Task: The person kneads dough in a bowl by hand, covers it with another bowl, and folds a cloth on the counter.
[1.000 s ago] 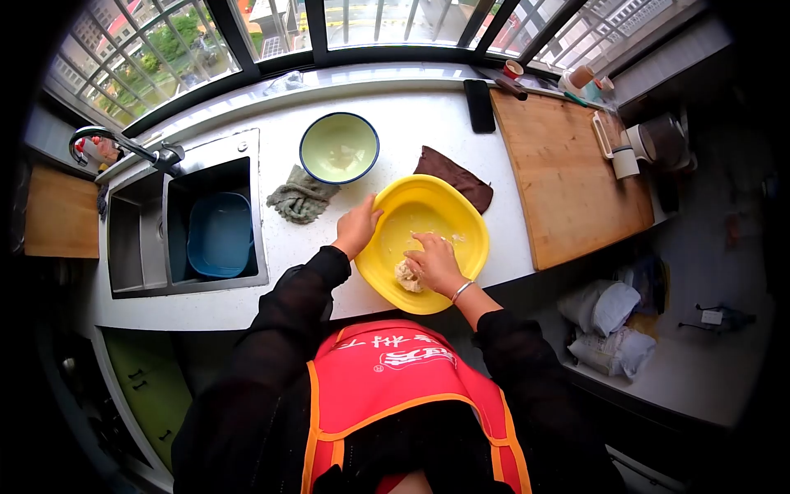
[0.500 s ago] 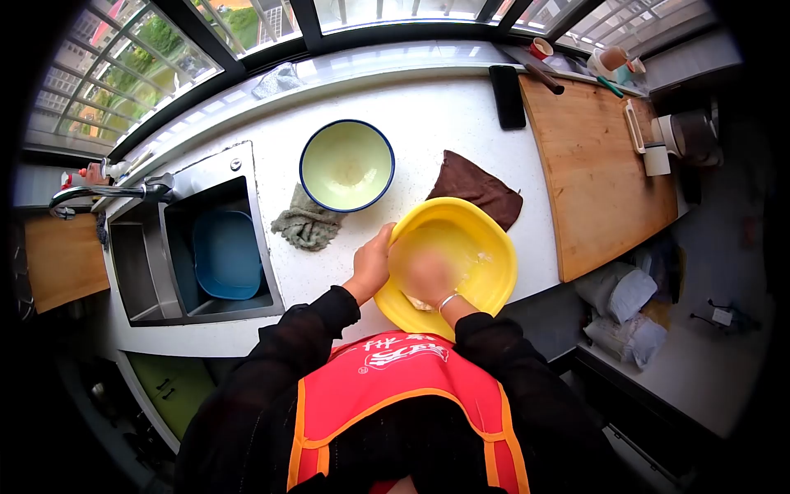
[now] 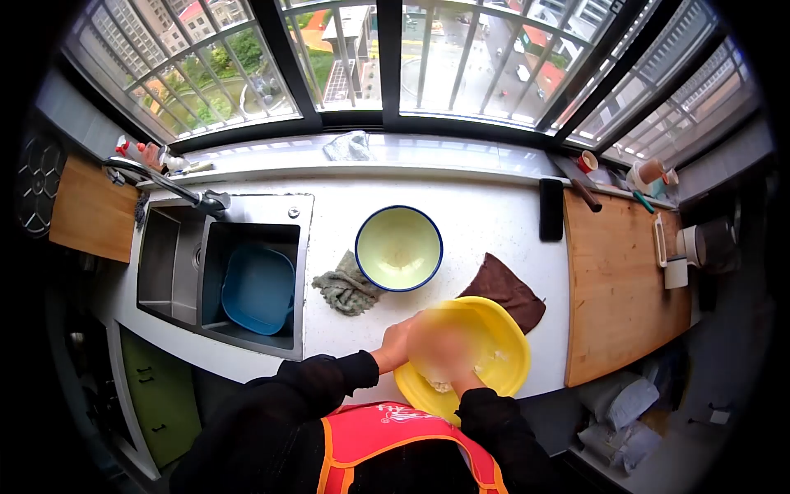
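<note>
The yellow basin (image 3: pixel 506 346) stands at the front edge of the white counter. My left hand (image 3: pixel 398 342) is at the basin's left rim, its fingers partly lost in a blur. Inside the basin is my right hand (image 3: pixel 451 356), smeared so that its fingers cannot be made out. A lump of pale dough (image 3: pixel 439 384) shows partly below it, and small bits stick to the basin's inner wall. Behind the basin are a pale green bowl (image 3: pixel 399 247) with a blue rim, a grey-green cloth (image 3: pixel 347 286) and a brown cloth (image 3: pixel 505 291).
On the left, a sink (image 3: pixel 171 272) holds a blue tub (image 3: pixel 258 288) under a faucet (image 3: pixel 169 186). A black phone (image 3: pixel 550 210) lies beside a large wooden board (image 3: pixel 617 288) on the right. Barred windows run along the back.
The view has tilted up and shifted, so the counter items appear lower. My right hand stays in the basin and has blurred. My left hand remains at the rim.
</note>
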Motion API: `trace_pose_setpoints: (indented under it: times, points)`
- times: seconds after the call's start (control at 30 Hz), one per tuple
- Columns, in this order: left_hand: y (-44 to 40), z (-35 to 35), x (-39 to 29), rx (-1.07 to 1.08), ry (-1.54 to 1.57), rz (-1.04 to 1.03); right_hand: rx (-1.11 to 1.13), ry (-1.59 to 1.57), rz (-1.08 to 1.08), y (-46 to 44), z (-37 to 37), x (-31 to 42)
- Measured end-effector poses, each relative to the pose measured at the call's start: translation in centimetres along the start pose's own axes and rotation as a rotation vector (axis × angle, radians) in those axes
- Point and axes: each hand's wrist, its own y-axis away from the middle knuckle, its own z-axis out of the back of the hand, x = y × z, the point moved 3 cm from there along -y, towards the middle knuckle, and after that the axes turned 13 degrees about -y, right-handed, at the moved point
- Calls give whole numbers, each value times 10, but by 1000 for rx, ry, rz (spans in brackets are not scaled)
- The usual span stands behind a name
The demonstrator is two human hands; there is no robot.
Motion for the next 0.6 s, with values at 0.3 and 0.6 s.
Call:
trace_pose_setpoints:
  times: [0.3,0.6]
  points:
    - [-3,-16,14,-39,-273,-66,-31,-58,52,8,-11,-12]
    - [6,-23,3,-221,-242,-16,383,-192,253,62,40,0]
